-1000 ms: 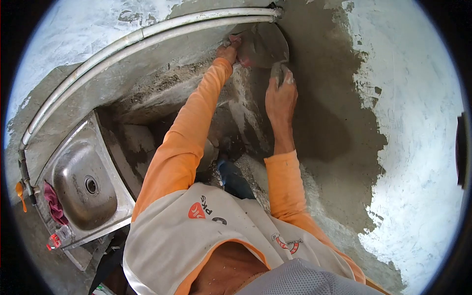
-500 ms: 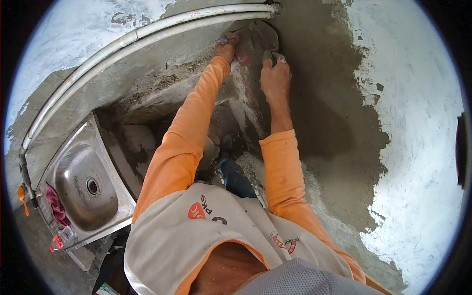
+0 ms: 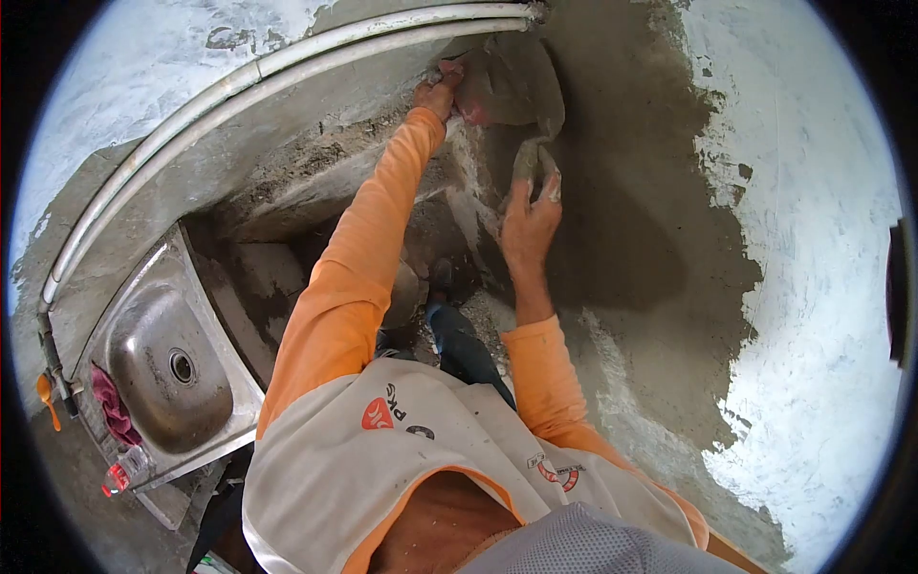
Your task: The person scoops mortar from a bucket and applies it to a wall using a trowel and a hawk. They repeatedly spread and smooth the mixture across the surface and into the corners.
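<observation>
My left hand [image 3: 438,94] grips the left edge of a rounded grey sheet-like piece [image 3: 507,81] with reddish patches, high in the corner below the pipes. My right hand [image 3: 531,206] is just below that piece, its fingers coated in wet grey mortar. Its fingertips are close together at the lower right edge of the piece; whether they pinch some mortar or the edge is too small to tell. Wet grey plaster [image 3: 622,191] covers the wall to the right of my right hand.
Two pale pipes [image 3: 258,72] curve along the wall at upper left. A metal sink [image 3: 172,354] is at left, with a dark red cloth [image 3: 115,407] and a plastic bottle [image 3: 124,469] by its edge. An orange spoon-like object [image 3: 48,397] hangs near the pipe end.
My right hand has moved down, away from the upper part of the piece. The grey piece now reaches further right and down. My left hand has stayed nearly in place.
</observation>
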`<state>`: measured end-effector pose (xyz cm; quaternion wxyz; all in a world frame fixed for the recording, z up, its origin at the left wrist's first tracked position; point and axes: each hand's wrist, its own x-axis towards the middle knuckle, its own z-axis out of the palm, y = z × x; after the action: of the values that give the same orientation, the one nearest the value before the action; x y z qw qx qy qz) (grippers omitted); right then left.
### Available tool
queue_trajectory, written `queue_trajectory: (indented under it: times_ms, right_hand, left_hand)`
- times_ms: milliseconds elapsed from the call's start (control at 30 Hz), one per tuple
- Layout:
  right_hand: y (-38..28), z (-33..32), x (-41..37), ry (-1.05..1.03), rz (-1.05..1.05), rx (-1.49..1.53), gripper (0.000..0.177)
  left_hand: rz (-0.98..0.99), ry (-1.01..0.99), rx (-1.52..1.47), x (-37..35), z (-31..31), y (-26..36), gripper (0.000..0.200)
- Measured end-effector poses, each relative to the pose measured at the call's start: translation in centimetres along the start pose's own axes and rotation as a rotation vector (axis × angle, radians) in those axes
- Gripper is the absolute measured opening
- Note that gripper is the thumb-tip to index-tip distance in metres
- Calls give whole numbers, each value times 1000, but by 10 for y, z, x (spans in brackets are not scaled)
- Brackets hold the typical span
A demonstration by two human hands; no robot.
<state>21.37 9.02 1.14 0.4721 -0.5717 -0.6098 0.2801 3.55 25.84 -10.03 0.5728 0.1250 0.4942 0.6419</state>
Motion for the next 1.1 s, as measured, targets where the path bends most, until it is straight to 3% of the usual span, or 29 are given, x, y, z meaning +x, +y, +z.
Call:
queue_trajectory:
  times_ms: [100, 167, 300, 400, 467, 500, 567, 600, 667, 733, 800, 867, 1033, 1100]
  right_hand:
    - [5, -15, 18, -120, 47, -140, 49]
    - [-5, -15, 36, -164, 219, -92, 49]
    - [25, -21, 38, -70, 130, -81, 49]
    - [20, -38, 12, -170, 207, 19, 52]
    - [12, -45, -2, -206, 575, 25, 54]
    - [14, -48, -6, -207, 576, 25, 54]
    - [23, -53, -10, -222, 55, -329, 56]
    - [15, -54, -8, -226, 57, -331, 56]
    - [-22, -55, -4, -316, -9, -621, 62]
    - [-41, -49, 1, -370, 17, -616, 62]
    - [-42, -37, 2, -424, 41, -612, 61]
    - [-26, -22, 9, -273, 44, -629, 57]
    - [-14, -9, 46, -226, 14, -639, 50]
    - [-26, -11, 56, -226, 23, -581, 46]
  left_hand:
    - [13, -63, -76, 4, -2, -5, 66]
    - [42, -94, -93, 13, -6, -19, 62]
    - [98, -87, -108, 12, -5, -17, 55]
    - [62, -101, -123, -7, -1, -3, 54]
    - [55, -91, -111, 8, -5, -13, 54]
    - [48, -80, -103, 5, -4, -10, 55]
    - [48, -63, -83, -2, -2, -4, 56]
    - [46, -43, -65, -8, -1, -2, 57]
    - [29, -8, -47, 24, -11, -24, 56]
    - [24, 23, -31, 24, -11, -21, 56]
    - [-29, -10, -39, 3, -7, -6, 74]
    - [16, 9, -42, 19, -7, -18, 74]
    - [132, 104, 114, 48, -14, -35, 71]
    - [52, -30, 2, 34, -11, -22, 56]
